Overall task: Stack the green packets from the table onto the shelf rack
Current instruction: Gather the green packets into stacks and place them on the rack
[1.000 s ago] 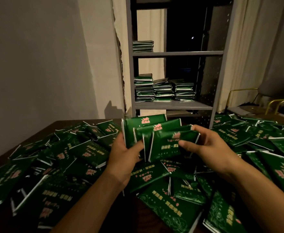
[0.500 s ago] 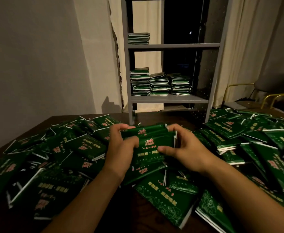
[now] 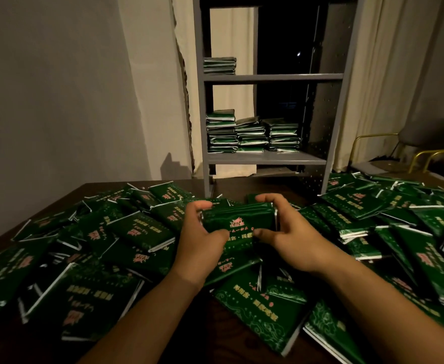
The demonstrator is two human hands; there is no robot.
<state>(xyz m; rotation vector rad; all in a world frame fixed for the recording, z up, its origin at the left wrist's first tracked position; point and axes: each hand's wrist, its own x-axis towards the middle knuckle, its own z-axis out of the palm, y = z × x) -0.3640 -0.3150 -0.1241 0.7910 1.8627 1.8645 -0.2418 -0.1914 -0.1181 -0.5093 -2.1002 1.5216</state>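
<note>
While left hand (image 3: 200, 243) grips bundle (image 3: 239, 222), right hand (image 3: 286, 232) squeezes opposite end

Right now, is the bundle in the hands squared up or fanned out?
Squared up: the bundle sits compact between left hand and right hand, edges roughly aligned.

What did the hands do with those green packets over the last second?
A second ago the left hand and right hand held a loose fan of packets up. They have since squared it into a compact bundle and lowered it toward the heap on the table. Both hands grip it throughout. The stacks on the shelf rack look unchanged.
</note>
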